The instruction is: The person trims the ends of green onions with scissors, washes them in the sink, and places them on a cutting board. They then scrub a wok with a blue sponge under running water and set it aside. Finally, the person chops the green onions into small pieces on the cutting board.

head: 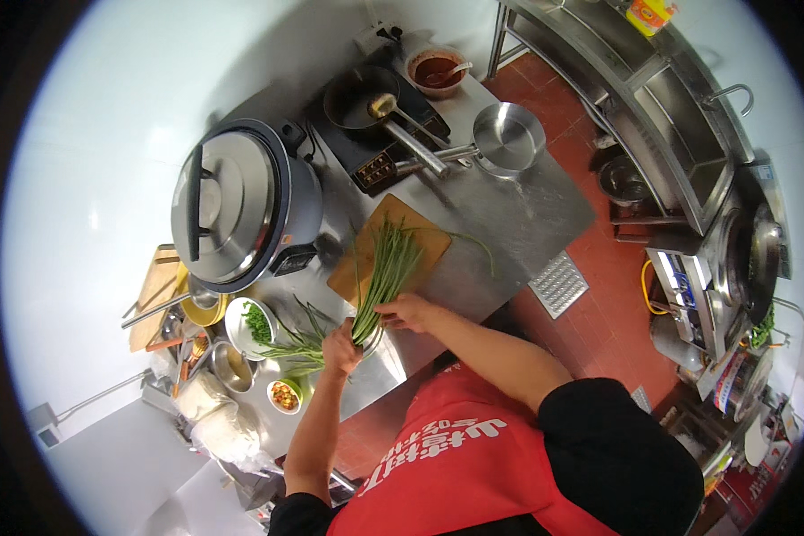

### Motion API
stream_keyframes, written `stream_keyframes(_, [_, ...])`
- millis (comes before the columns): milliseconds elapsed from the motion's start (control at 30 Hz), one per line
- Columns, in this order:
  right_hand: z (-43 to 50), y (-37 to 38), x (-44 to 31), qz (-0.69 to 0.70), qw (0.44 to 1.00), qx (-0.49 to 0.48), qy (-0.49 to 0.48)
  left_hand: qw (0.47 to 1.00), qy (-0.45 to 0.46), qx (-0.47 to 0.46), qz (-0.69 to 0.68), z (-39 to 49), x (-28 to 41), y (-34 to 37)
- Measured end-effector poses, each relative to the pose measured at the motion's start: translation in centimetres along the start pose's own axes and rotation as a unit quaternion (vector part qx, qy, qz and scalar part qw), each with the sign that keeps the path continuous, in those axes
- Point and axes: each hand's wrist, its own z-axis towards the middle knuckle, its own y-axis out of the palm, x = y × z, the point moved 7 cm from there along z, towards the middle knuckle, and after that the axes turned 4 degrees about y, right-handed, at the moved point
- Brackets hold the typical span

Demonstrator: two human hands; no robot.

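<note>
My left hand (342, 350) is closed around a thick bunch of long, thin green stalks (390, 261), gripping it towards the lower end. The stalks run up over a wooden-coloured cutting board (348, 278) and fan out at its far side. One loose stalk curves off past the board's right edge onto the steel. Below my left hand, the bunch's leafy ends (295, 350) spread left across the worktop. My right hand (407, 313) is at the right side of the bunch, fingers extended against or very near the stalks; contact is hard to make out.
On the steel worktop (543, 214) stand a rice cooker (234, 201), an induction cooker bearing a dark pan (358, 100), a steel saucepan (509, 141) and a bowl of red sauce (439, 70). Left sit a bowl of chopped greens (258, 321) and a cup of chopped peppers (285, 396).
</note>
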Motion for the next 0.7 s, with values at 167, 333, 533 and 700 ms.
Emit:
stream_keyframes(167, [-9.8, -13.3, -7.6, -0.344, 0.767, 0.467, -0.274, 0.991, 0.044, 0.056, -0.111, 1.0, 0.2, -0.9])
stream_keyframes(333, [-12.4, -18.0, -8.2, -0.559, 0.536, 0.583, -0.245, 0.979, 0.035, 0.060, -0.193, 2.1, 1.1, -3.1])
stream_keyframes(533, [-13.9, -15.4, -5.4, -0.444, 0.806, 0.358, -0.158, 0.965, 0.017, 0.065, -0.252, 3.1, 2.7, -7.2])
stream_keyframes(700, [-24.7, -9.9, -7.5, -0.456, 0.816, 0.309, -0.174, 0.940, 0.021, 0.058, -0.336, 3.3, 3.3, -9.7])
